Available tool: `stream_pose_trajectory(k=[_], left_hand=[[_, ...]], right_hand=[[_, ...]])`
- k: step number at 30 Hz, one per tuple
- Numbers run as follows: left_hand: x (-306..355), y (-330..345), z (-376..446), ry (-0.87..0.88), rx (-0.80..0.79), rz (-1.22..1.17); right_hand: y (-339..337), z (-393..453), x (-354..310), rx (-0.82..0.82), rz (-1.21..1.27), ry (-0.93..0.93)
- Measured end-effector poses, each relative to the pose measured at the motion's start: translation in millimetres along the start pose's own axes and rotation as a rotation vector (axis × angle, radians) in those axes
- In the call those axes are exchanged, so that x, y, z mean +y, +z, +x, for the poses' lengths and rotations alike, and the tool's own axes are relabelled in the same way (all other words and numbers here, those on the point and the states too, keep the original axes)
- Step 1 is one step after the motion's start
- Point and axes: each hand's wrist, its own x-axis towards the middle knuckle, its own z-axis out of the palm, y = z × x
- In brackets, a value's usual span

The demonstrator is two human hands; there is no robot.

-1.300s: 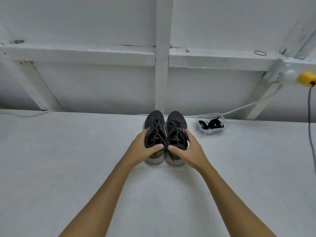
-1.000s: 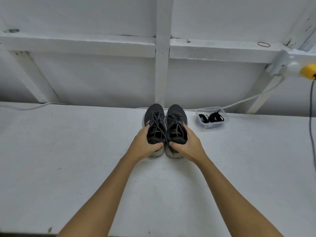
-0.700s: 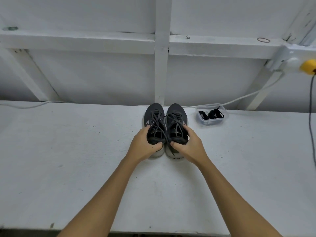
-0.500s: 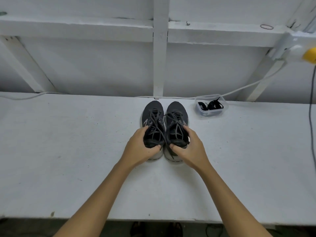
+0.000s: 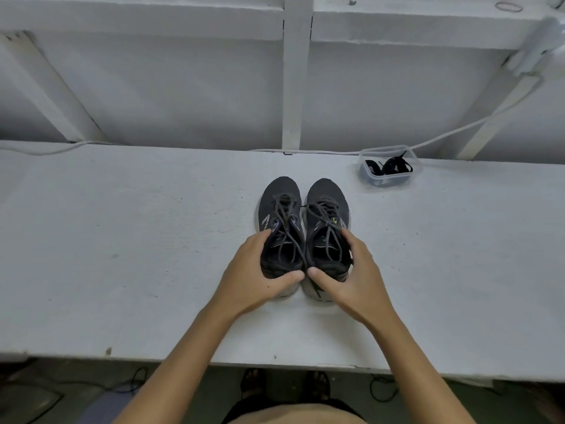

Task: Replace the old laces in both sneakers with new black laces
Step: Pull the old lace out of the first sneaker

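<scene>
change: sneakers (image 5: 302, 228) slid nearer the worktop (image 5: 122, 255) front edge over the last second, both hands kept hold (looks like positioning, no unlacing begun)
left hand (image 5: 253, 280): curled round left sneaker's heel, thumb across the back
right hand (image 5: 351, 280): same on right sneaker
sneakers: dark grey, side by side, touching, toes away, old laces (image 5: 328, 228) threaded, loose
new laces (image 5: 389, 165): black, in clear tub (image 5: 385, 179), far right
progress: start
</scene>
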Motion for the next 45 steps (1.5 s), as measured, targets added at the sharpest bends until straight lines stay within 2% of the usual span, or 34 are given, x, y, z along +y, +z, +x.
stream_pose_trajectory(k=[3,8,12,18,25,31,33,36,39,42,45], left_hand=[[0.5,-7.3,8.1,-0.054,0.029,-0.086],[6.4,-17.1,33.1,-0.038,0.232,-0.06],[15.4,-22.4,55.7,0.011,0.216,-0.017],[9.5,-26.7,65.6,0.147,0.074,0.098],[-5.0,-28.2,69.6,0.295,-0.063,0.262],[-9.5,-28.0,74.7,0.485,0.022,0.426],[-8.3,-26.6,75.3,0.495,0.023,0.439],[-2.3,-25.0,72.8,0.359,-0.004,0.234],[11.3,-26.9,68.0,0.065,0.017,-0.173],[22.4,-33.5,74.0,-0.127,0.102,-0.507],[26.3,-57.9,91.4,-0.186,0.269,-1.002]], right_hand=[[-6.1,2.3,-13.6,0.013,0.027,-0.041],[-4.4,29.4,-30.6,0.256,-0.129,-0.177],[-0.1,56.9,-49.4,0.092,-0.263,-0.242],[8.5,82.2,-52.0,-0.13,-0.434,-0.173],[6.2,87.7,-46.8,-0.189,-0.402,-0.128],[4.0,90.5,-46.1,-0.22,-0.358,-0.119],[3.3,90.5,-45.1,-0.222,-0.343,-0.116],[2.9,90.1,-44.6,-0.22,-0.333,-0.105],[3.6,89.2,-46.4,-0.217,-0.351,-0.097],[4.9,89.7,-48.1,-0.215,-0.374,-0.074],[5.6,90.6,-49.4,-0.221,-0.388,-0.049]])
